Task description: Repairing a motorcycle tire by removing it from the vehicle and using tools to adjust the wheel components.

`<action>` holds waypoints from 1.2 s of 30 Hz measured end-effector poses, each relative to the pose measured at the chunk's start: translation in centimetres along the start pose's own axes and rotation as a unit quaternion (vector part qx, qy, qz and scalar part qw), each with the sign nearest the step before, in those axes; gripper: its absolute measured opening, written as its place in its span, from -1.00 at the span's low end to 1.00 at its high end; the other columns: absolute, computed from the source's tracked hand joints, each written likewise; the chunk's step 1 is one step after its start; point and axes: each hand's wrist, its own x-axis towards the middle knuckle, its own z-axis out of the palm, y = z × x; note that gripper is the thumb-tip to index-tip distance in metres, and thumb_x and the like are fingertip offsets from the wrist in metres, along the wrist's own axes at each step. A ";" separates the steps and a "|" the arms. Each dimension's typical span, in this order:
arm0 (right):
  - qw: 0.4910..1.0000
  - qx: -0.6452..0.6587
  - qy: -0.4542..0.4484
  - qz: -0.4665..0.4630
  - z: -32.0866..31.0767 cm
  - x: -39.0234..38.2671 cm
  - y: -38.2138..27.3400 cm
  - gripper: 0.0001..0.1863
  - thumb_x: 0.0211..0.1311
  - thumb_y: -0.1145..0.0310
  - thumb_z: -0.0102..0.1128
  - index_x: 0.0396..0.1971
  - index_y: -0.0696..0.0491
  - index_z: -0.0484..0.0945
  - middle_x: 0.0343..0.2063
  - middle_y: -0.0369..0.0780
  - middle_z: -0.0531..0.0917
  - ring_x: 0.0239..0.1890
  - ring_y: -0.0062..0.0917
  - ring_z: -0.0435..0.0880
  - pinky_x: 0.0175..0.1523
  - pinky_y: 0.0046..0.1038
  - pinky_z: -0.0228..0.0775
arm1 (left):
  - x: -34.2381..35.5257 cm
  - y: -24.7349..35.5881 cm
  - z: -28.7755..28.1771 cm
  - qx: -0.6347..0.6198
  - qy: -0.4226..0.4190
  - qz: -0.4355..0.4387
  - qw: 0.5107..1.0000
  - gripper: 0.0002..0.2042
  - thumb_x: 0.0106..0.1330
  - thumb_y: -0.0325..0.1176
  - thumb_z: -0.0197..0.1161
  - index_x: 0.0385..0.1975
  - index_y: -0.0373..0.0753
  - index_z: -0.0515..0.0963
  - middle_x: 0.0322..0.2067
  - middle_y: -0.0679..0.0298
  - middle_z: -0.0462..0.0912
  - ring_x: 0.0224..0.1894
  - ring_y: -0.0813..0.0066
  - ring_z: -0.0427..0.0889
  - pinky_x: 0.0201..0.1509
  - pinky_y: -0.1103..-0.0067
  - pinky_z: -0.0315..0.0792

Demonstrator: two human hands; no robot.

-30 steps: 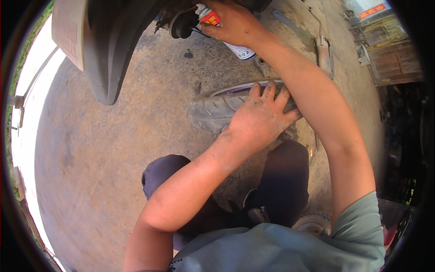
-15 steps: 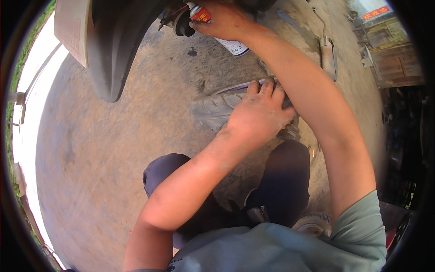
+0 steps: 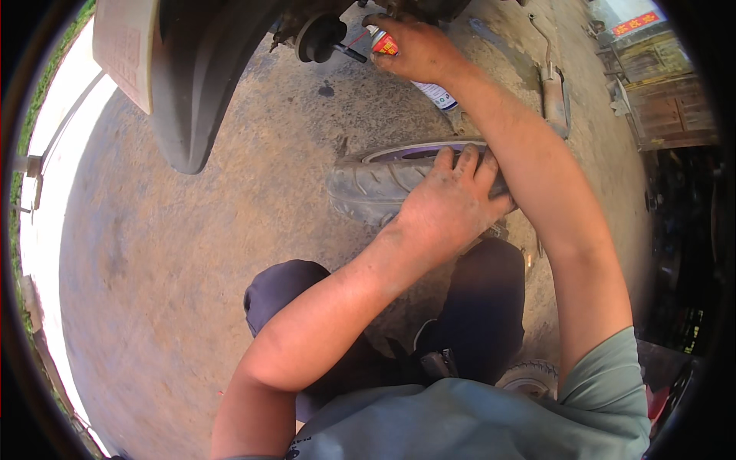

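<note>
Right hand (image 3: 418,52) gripping a spray can (image 3: 435,95), fingers wrapped round its upper part, index finger up at the top end by the nozzle. Can is tilted: top to upper left, base to lower right; red and yellow near the hand, white below. Thin red tube (image 3: 356,38) runs from the nozzle end toward a black round hub (image 3: 319,38) with a metal shaft (image 3: 349,52) sticking out. Can is just beside the shaft, gap visible between them; whether the tube tip touches the hub, can't tell.

Left hand (image 3: 454,201) palm down, fingers spread over a tyre (image 3: 366,188), holding nothing. Tyre lies on the concrete floor (image 3: 192,261) in front of the person, purple rim (image 3: 406,155) partly visible, its right part hidden by the hand and right forearm (image 3: 540,149).

Farther out: dark fender (image 3: 188,115) and pale plate (image 3: 124,57) upper left, near the hub. Silver metal part with bent pipe (image 3: 553,100) on the floor at right. Wooden cabinet (image 3: 671,113) beyond it. Dark trouser knees (image 3: 487,299) and grey-green shirt (image 3: 460,422) at the bottom; second, smaller-looking wheel (image 3: 530,379) beside the shirt, partly covered.
</note>
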 end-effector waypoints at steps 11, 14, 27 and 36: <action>1.000 -0.022 -0.013 0.009 -0.8 -0.3 -0.2 -0.36 0.15 0.07 0.36 0.27 -0.20 0.48 -0.08 0.03 0.66 -0.04 -0.01 0.69 0.06 -0.07 0.55 | 0.0 -0.1 0.1 -0.006 0.010 0.000 1.000 -0.65 0.31 -0.36 0.18 0.09 0.02 0.61 0.15 -0.09 0.49 0.26 -0.12 0.49 0.32 0.03 0.38; 1.000 -0.022 0.010 0.011 -0.9 -0.1 -0.4 -0.35 0.14 0.06 0.37 0.28 -0.20 0.48 -0.08 0.03 0.66 -0.03 -0.02 0.69 0.06 -0.07 0.55 | -0.1 0.0 0.1 -0.019 0.007 -0.002 1.000 -0.66 0.32 -0.35 0.18 0.09 0.02 0.61 0.15 -0.09 0.49 0.26 -0.13 0.49 0.32 0.02 0.38; 1.000 -0.017 0.024 -0.009 -0.4 0.7 -0.6 -0.35 0.11 0.10 0.39 0.26 -0.20 0.50 -0.10 0.01 0.68 -0.01 -0.07 0.69 0.06 -0.09 0.56 | -0.1 -0.2 -0.5 0.000 -0.003 -0.002 1.000 -0.61 0.27 -0.37 0.22 0.12 0.04 0.58 0.11 -0.08 0.50 0.24 -0.08 0.48 0.30 0.04 0.39; 0.998 -0.034 -0.049 0.007 -0.7 0.4 -0.3 -0.31 0.07 0.07 0.38 0.28 -0.20 0.49 -0.09 0.03 0.71 -0.01 -0.08 0.72 0.06 -0.10 0.58 | -0.1 -0.3 -0.1 -0.005 0.010 0.002 1.000 -0.62 0.28 -0.37 0.20 0.11 0.06 0.59 0.09 -0.06 0.51 0.22 -0.08 0.50 0.28 0.05 0.40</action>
